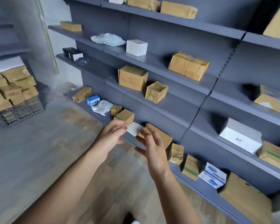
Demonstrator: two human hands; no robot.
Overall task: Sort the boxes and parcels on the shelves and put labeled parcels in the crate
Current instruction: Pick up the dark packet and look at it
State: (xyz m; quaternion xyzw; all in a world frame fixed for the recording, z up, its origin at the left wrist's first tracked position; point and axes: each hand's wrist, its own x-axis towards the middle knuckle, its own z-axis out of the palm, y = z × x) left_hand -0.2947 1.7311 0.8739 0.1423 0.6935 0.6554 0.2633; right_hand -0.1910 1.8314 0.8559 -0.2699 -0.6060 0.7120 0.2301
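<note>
Left hand [113,135]: fingers loosely curved, holding nothing, extended toward the lowest shelf [207,192]. Right hand [153,152]: fingers spread and relaxed, palm facing left, holding nothing. The two hands are apart, on either side of a small white box [135,129] at the shelf's front edge. No writing shows on this box.

Just behind the right hand lies a plain brown cardboard parcel [162,137], tilted, with no visible label.

Legible writing: one shelf higher, to the right, a white carton [240,139] carries the printed letters "ZTE", upside down from this viewpoint. A blue-and-white box [212,175] on the lowest shelf carries print that is too blurred to read.

The other parcels on the shelves are brown cardboard wrapped in glossy tape. Several show a green tape band, for example the parcel [124,116] just beyond the left hand.

The dark perforated crate [21,113] stands on the floor at far left, well apart from both hands, piled with brown parcels [11,88].
</note>
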